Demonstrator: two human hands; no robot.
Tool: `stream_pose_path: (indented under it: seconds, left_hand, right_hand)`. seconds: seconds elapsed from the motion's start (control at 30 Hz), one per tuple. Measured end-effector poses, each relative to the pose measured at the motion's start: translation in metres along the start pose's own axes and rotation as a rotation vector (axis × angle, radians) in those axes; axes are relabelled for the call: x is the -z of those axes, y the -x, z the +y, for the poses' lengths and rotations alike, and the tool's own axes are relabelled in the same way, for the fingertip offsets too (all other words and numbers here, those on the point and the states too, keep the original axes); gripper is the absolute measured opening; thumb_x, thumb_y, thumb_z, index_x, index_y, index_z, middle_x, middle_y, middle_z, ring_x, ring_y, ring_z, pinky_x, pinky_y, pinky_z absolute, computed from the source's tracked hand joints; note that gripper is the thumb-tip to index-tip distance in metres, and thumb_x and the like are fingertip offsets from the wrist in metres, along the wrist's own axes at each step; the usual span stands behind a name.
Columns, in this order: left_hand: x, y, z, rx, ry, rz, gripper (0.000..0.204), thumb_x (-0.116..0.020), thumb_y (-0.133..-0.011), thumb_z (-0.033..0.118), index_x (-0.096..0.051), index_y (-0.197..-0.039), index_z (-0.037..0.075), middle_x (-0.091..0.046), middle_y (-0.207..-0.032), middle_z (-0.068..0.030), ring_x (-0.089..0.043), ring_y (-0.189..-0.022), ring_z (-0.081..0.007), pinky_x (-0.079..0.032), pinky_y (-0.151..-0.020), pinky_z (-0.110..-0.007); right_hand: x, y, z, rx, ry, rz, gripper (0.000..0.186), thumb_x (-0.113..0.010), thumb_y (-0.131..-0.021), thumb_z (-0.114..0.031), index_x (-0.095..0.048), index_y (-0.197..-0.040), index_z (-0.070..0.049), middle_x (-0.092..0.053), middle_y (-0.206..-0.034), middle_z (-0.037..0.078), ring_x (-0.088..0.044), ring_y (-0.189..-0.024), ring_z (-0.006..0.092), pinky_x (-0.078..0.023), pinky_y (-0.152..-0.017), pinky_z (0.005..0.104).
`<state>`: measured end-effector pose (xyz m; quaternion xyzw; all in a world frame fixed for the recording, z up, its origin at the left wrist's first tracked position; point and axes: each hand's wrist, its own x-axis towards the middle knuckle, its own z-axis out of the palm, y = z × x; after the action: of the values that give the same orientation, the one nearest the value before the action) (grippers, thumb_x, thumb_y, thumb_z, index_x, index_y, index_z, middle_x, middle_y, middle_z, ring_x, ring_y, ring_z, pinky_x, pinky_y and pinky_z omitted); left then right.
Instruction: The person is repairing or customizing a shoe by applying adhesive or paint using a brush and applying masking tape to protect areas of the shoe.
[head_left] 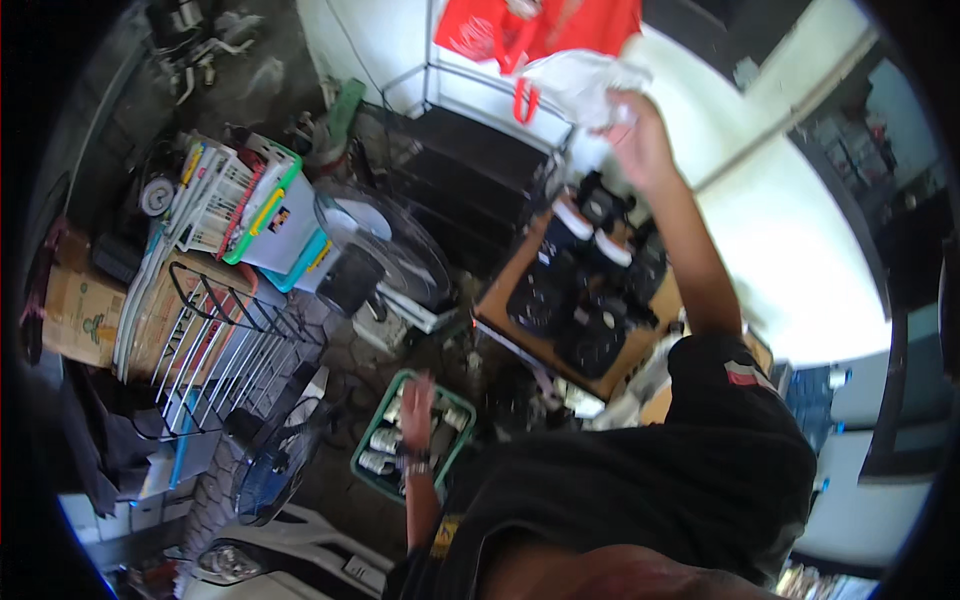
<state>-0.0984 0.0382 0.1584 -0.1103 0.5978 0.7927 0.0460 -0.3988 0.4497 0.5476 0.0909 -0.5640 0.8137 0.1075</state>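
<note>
My right hand (635, 135) is raised at the top right, its fingers closed on a crumpled white bag or cloth (580, 80), which is in front of red bags (470, 25) against the pale wall. My left hand (418, 410) is blurred, with fingers apparently stretched out above a green plastic basket (360, 455) that holds white and dark items (385, 440). Below my raised arm, black shoes or similar black objects (590, 340) cover a brown board (500, 310).
At left are stacked plastic baskets (280, 225), cardboard boxes (80, 300), a wire rack (210, 340) and two black fans (420, 265). A white vehicle (240, 560) shows at the bottom left, blue water jugs (820, 410) at the right.
</note>
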Motion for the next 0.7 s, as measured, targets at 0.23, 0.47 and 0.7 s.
stream_pose_path:
  seconds: [0.23,0.47,0.7]
  left_hand:
    - [-0.231,-0.039,0.179,0.088,0.071,-0.672,0.052,-0.065,-0.105,0.032,-0.053,-0.144,0.0,-0.064,-0.136,-0.0093,-0.061,-0.123,-0.0175,-0.054,-0.095,-0.033]
    - [-0.29,0.0,0.105,0.41,0.08,-0.824,0.038,-0.065,-0.104,0.012,-0.057,-0.139,-0.001,-0.069,-0.127,-0.0099,-0.07,-0.111,-0.0196,-0.061,-0.092,-0.035]
    - [-0.306,0.06,0.048,0.551,-0.137,-0.98,0.042,-0.066,-0.105,0.017,-0.057,-0.142,0.0,-0.07,-0.127,-0.0084,-0.071,-0.107,-0.0184,-0.063,-0.085,-0.035]
  right_hand:
    - [0.0,0.266,0.066,-0.465,0.019,0.206,0.036,-0.065,-0.097,-0.016,-0.062,-0.13,-0.002,-0.071,-0.117,0.009,-0.073,-0.097,0.0214,-0.062,-0.077,0.0371]
    - [0.07,0.412,0.064,-0.447,-0.202,0.667,0.039,-0.055,-0.103,-0.025,-0.058,-0.136,-0.005,-0.067,-0.127,0.008,-0.068,-0.111,0.0198,-0.057,-0.093,0.0401]
    - [0.107,0.483,0.082,-0.581,-0.249,0.901,0.039,-0.064,-0.104,-0.032,-0.063,-0.131,-0.003,-0.069,-0.118,0.006,-0.068,-0.105,0.0152,-0.055,-0.088,0.0324]
